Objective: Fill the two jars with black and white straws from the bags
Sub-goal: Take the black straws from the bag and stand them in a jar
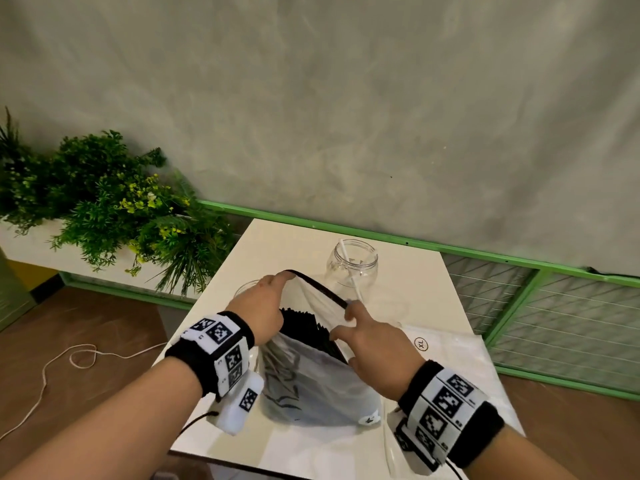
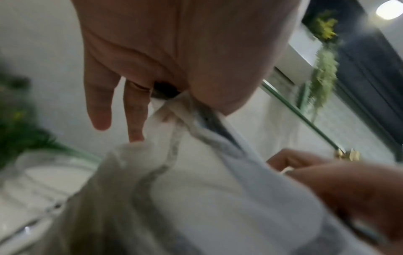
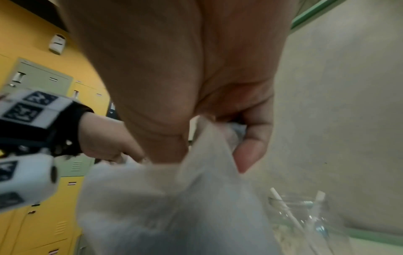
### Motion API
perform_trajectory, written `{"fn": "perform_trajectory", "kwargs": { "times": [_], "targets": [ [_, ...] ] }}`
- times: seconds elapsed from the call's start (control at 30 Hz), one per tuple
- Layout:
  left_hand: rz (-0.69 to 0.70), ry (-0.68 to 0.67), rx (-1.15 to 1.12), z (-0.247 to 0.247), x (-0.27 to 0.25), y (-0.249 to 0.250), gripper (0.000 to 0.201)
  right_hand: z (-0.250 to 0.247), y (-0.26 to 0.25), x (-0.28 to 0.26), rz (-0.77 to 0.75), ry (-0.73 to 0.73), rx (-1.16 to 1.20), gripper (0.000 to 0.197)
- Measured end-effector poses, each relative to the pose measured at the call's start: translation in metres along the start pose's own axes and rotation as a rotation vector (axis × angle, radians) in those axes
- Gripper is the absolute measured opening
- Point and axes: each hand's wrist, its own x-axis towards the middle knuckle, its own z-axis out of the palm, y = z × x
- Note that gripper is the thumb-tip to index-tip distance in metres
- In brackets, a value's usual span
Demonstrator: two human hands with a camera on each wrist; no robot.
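Observation:
A translucent zip bag [image 1: 311, 372] with a black rim stands on the white table [image 1: 277, 448], its mouth pulled apart. Black straws [image 1: 306, 322] show inside it. My left hand [image 1: 263, 306] pinches the far left end of the rim; the bag [image 2: 196, 198] hangs below its thumb. My right hand [image 1: 363, 337] pinches the near right end of the rim, gripping the plastic [image 3: 202, 172]. Behind the bag a clear jar [image 1: 353, 268] holds one white straw [image 1: 349, 268], also seen as jar [image 3: 305, 220]. A second jar [image 1: 244, 289] is mostly hidden behind my left hand.
A flat clear bag [image 1: 450, 358] with an XL mark lies at the table's right side. Green plants [image 1: 104, 202] in a white planter stand to the left. A green wire fence [image 1: 554, 313] runs along the right. A white cord [image 1: 69, 358] lies on the floor.

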Motion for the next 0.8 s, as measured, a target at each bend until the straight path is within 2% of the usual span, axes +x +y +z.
{"fn": "perform_trajectory", "kwargs": {
  "times": [0.17, 0.3, 0.47, 0.53, 0.6, 0.67, 0.73, 0.8],
  "targets": [
    [-0.032, 0.042, -0.439, 0.010, 0.001, -0.001, 0.067, 0.011, -0.001, 0.012, 0.143, 0.059, 0.039, 0.057],
    [-0.193, 0.132, -0.907, 0.013, -0.003, 0.002, 0.059, 0.028, 0.003, 0.018, 0.198, 0.083, 0.106, 0.055],
    [-0.303, 0.138, -1.067, 0.016, -0.009, 0.002, 0.048, 0.045, 0.020, 0.025, 0.270, 0.243, 0.307, 0.050],
    [-0.281, 0.123, -0.968, 0.017, -0.011, 0.000, 0.034, 0.053, 0.028, 0.028, 0.243, 0.312, 0.400, 0.043],
    [-0.201, 0.058, -0.645, 0.017, -0.011, -0.008, 0.031, 0.055, 0.035, 0.029, 0.238, 0.370, 0.575, 0.036],
    [-0.164, 0.040, -0.381, 0.016, -0.011, -0.015, 0.030, 0.054, 0.039, 0.026, 0.298, 0.353, 0.792, 0.036],
    [-0.161, 0.066, -0.298, 0.014, -0.010, -0.020, 0.012, 0.051, 0.040, 0.022, 0.358, 0.298, 1.088, 0.038],
    [-0.163, 0.064, -0.271, 0.014, -0.008, -0.026, 0.009, 0.052, 0.037, 0.019, 0.430, 0.243, 1.360, 0.037]
  ]
}}
